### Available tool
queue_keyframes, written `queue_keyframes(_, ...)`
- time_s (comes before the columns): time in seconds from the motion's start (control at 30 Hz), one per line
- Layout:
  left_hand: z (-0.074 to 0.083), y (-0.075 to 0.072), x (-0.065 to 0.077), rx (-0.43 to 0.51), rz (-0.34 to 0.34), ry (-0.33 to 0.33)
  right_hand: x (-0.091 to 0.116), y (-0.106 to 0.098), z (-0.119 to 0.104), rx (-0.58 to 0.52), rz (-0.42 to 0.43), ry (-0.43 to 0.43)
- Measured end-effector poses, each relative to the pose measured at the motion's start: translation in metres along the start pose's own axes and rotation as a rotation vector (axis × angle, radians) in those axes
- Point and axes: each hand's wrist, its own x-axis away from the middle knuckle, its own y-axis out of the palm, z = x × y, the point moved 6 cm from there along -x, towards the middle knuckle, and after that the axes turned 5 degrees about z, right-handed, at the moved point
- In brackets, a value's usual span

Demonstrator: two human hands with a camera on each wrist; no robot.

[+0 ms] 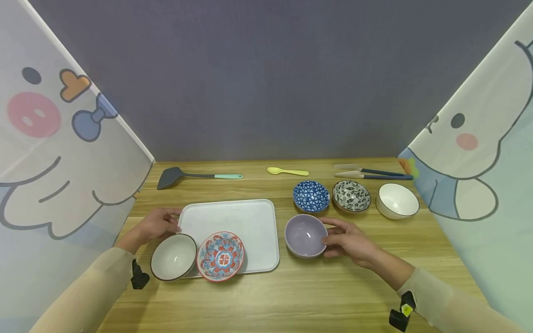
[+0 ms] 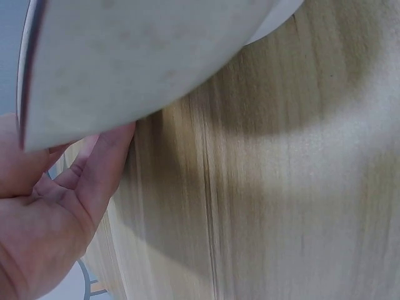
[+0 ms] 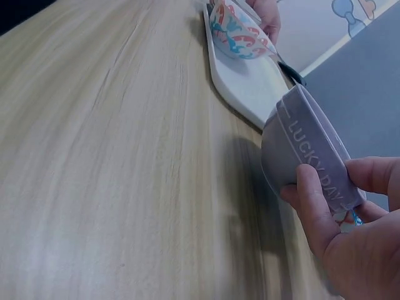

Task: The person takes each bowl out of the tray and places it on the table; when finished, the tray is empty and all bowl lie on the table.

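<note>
My right hand [image 1: 351, 243] grips a lavender bowl [image 1: 306, 236] by its right side, thumb at the rim and fingers against the outer wall. Raised "LUCKY DAY" lettering marks the lavender bowl [image 3: 297, 140] in the right wrist view. At the left edge of a white tray [image 1: 233, 215], my left hand [image 1: 160, 224] has its fingertips right by the edge; I cannot tell whether they grip it. Nearer me, a white bowl with a dark rim [image 1: 174, 256] overlaps the tray's left corner and hides those fingertips in the left wrist view. A red-and-blue patterned bowl [image 1: 220, 256] overlaps the tray's front edge.
Behind the lavender bowl are a blue patterned bowl [image 1: 311, 196], a black-and-white floral bowl [image 1: 351, 196] and another white bowl [image 1: 397, 201]. Along the back lie a spatula [image 1: 170, 177], a yellow spoon [image 1: 287, 171] and tongs [image 1: 374, 175]. A grey wall [image 1: 266, 83] rises behind.
</note>
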Motion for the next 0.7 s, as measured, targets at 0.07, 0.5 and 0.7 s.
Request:
queue_keyframes(0.07, 0.0, 0.0, 0.0, 0.001, 0.001, -0.003, 0.0, -0.003, 0.003, -0.002, 0.004, 0.005)
queue_keyframes(0.5, 0.001, 0.0, 0.001, -0.016, 0.005, -0.015, -0.002, -0.016, 0.015, -0.028, 0.015, 0.024)
queue_keyframes(0.7, 0.002, 0.0, 0.001, -0.015, 0.004, -0.017, -0.001, -0.017, 0.015, -0.026, -0.012, 0.016)
